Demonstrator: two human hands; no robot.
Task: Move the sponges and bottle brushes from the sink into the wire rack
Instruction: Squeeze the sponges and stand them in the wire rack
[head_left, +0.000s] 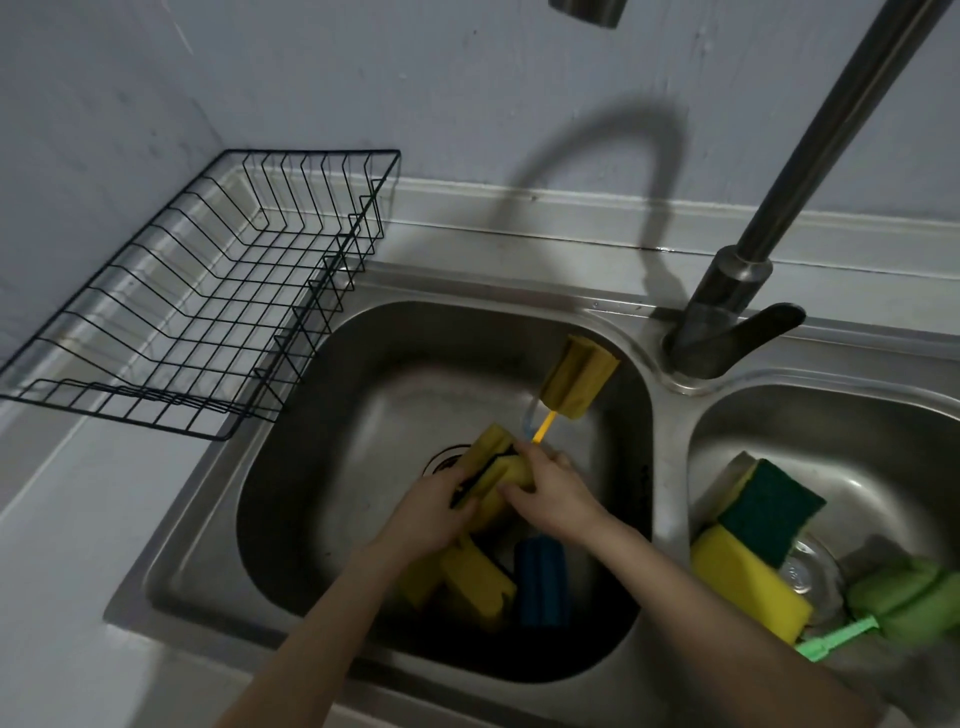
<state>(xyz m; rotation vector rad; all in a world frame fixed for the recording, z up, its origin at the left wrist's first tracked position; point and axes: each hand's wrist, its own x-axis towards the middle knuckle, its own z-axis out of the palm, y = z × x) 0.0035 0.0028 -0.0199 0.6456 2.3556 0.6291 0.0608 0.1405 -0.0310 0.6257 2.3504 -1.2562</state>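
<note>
Both hands are down in the left sink basin. My left hand grips a yellow sponge with a black scouring side. My right hand also rests on that sponge and holds the orange handle of a yellow bottle brush, whose foam head points up toward the faucet. Below my hands lie more yellow sponges and a blue sponge. The black wire rack stands on the counter to the left, with nothing in it.
The right basin holds a yellow-and-green sponge, another yellow sponge and a green bottle brush. A tall dark faucet rises between the basins. A drain sits behind my left hand.
</note>
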